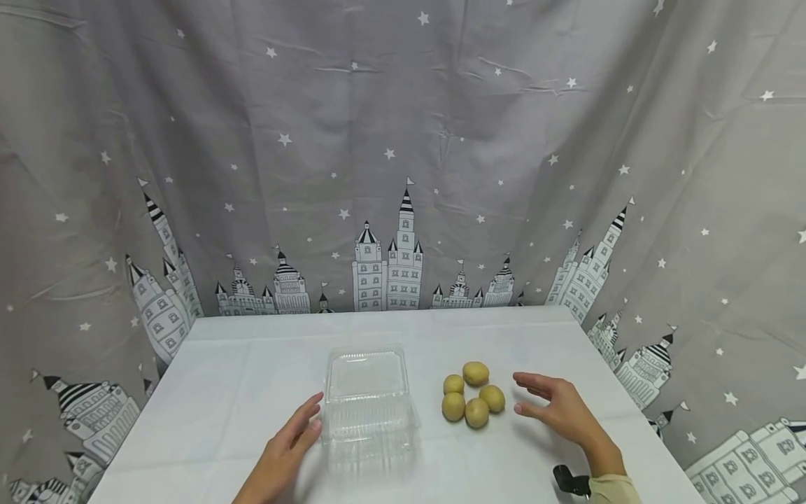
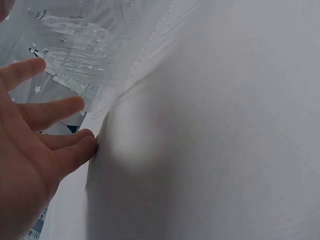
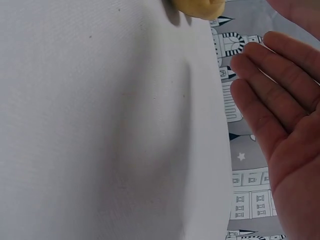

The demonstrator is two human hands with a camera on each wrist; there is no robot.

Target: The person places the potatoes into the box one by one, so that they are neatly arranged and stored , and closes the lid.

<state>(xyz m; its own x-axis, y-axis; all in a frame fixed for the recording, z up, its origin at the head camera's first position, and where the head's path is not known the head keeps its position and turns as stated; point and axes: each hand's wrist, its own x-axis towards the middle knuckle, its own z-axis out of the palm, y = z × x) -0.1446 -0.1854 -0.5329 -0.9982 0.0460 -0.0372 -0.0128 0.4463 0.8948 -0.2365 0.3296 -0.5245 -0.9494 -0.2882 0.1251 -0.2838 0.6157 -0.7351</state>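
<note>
A clear plastic clamshell container (image 1: 368,413) lies with its lid raised at the middle of the white table. My left hand (image 1: 286,444) is at the container's left side, fingers extended, holding nothing; whether a fingertip touches the plastic I cannot tell. In the left wrist view the container (image 2: 100,45) appears blurred beyond the spread fingers. Several potatoes (image 1: 476,413) sit in a loose cluster right of the container. To their right, my right hand (image 1: 557,406) hovers with straight fingers and an empty palm. One potato (image 3: 200,7) shows at the top of the right wrist view.
The white cloth-covered table (image 1: 239,378) reaches back to a grey curtain (image 1: 390,140) printed with castles and stars. A black wrist-camera piece (image 1: 571,481) sits by the right sleeve (image 1: 612,488).
</note>
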